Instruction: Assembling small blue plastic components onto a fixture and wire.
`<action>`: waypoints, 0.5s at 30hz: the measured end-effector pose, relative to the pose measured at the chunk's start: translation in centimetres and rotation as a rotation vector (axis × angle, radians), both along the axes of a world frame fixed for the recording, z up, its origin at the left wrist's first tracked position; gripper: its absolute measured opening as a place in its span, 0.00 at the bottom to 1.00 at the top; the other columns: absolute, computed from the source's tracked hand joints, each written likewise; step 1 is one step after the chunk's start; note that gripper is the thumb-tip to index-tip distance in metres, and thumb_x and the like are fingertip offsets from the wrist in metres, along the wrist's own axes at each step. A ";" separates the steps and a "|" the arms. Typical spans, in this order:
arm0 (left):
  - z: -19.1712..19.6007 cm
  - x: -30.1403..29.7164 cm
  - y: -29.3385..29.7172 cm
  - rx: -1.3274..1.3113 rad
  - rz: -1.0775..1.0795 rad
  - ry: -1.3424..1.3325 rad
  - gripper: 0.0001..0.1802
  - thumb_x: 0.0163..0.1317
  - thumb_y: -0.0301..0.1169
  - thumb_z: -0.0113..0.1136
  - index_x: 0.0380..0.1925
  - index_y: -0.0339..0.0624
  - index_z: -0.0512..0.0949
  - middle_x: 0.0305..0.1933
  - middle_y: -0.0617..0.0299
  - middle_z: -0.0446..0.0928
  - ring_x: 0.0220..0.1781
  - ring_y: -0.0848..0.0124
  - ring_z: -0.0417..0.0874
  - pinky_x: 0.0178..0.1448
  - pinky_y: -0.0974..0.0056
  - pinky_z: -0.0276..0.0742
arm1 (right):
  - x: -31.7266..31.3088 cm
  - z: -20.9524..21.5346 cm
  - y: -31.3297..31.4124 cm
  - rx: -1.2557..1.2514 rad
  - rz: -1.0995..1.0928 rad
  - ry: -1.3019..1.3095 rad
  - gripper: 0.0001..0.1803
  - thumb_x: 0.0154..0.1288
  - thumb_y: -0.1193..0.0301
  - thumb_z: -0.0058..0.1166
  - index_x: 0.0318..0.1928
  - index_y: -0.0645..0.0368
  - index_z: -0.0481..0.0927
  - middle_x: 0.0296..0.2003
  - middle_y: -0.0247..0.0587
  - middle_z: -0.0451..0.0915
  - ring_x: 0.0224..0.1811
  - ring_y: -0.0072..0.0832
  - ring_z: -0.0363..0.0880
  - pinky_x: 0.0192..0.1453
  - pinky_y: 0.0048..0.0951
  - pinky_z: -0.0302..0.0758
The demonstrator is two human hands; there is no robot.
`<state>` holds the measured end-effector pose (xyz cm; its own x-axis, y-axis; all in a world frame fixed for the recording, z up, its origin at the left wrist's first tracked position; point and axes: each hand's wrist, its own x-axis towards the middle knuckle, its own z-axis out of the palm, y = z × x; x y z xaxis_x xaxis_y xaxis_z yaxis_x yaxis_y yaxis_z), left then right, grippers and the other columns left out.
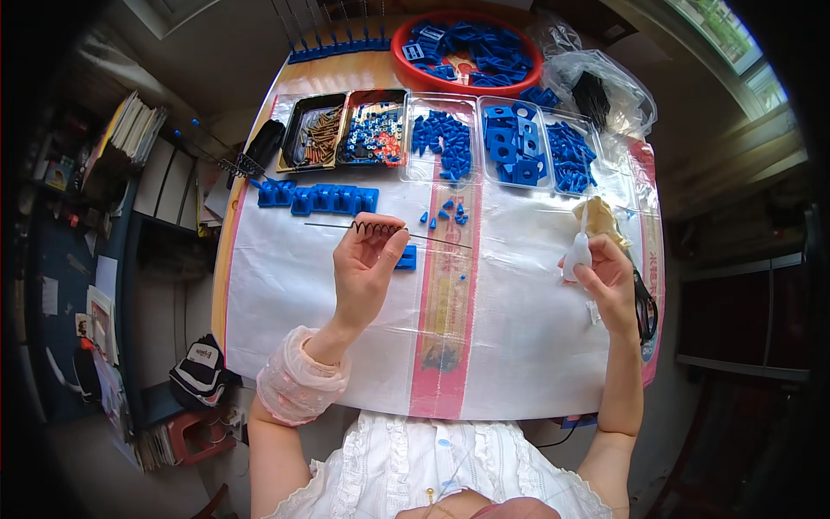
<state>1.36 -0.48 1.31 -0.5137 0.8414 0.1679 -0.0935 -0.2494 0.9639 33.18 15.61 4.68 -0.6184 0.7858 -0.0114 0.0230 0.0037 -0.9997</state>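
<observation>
White blouse closest to us, ruffled down the front, and from either side of it our arms reach out across the table. Straight to the grip: our left hand has thumb and fingers pinched on a thin black wire, coiled in the middle, its straight ends running out left and right above the sheet. Our right hand is closed round a white bottle, its slim nozzle pointing away from us, well apart from the wire.

Just beside the left hand sits a blue block; whether they touch, we cannot tell. Beyond it we have a row of blue holders and, to their right, a scatter of loose blue cones. Over by the bottle, crumpled tan paper lies just past our fingers, and a black loop shows beside the wrist.

Further out, five trays line up for us, left to right: screws, small mixed nuts, more cones, blue plates with holes, small blue pieces. Behind them a red basin is heaped with blue parts, a clear bag stands to its right, and a blue rack of upright rods to its left.
</observation>
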 end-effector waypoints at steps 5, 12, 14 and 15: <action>-0.2 -0.2 0.1 -0.013 0.026 0.033 0.07 0.73 0.26 0.67 0.47 0.38 0.80 0.42 0.68 0.81 0.43 0.83 0.78 0.51 0.75 0.74 | 0.9 -1.4 1.0 -0.099 -0.018 0.121 0.15 0.77 0.66 0.59 0.53 0.64 0.78 0.38 0.37 0.82 0.37 0.20 0.79 0.40 0.24 0.77; -0.3 -0.3 0.1 -0.040 0.039 0.020 0.07 0.73 0.27 0.67 0.46 0.39 0.81 0.41 0.68 0.82 0.43 0.83 0.79 0.50 0.74 0.75 | 0.5 -1.4 0.9 -0.243 -0.058 0.119 0.12 0.75 0.62 0.62 0.46 0.56 0.77 0.35 0.32 0.79 0.28 0.12 0.70 0.29 0.18 0.66; -0.5 -0.2 0.2 -0.043 0.033 0.015 0.06 0.73 0.27 0.67 0.46 0.39 0.81 0.41 0.68 0.82 0.43 0.82 0.79 0.51 0.74 0.75 | 0.4 -1.7 1.0 -0.244 -0.077 0.112 0.12 0.73 0.62 0.63 0.44 0.55 0.77 0.33 0.30 0.79 0.27 0.10 0.69 0.27 0.16 0.63; -0.6 -0.2 0.2 -0.039 0.033 0.014 0.06 0.73 0.27 0.67 0.46 0.39 0.81 0.41 0.68 0.82 0.43 0.82 0.80 0.51 0.74 0.75 | 0.3 -1.9 1.0 -0.244 -0.084 0.111 0.12 0.73 0.62 0.64 0.43 0.55 0.77 0.32 0.29 0.79 0.26 0.09 0.68 0.27 0.14 0.61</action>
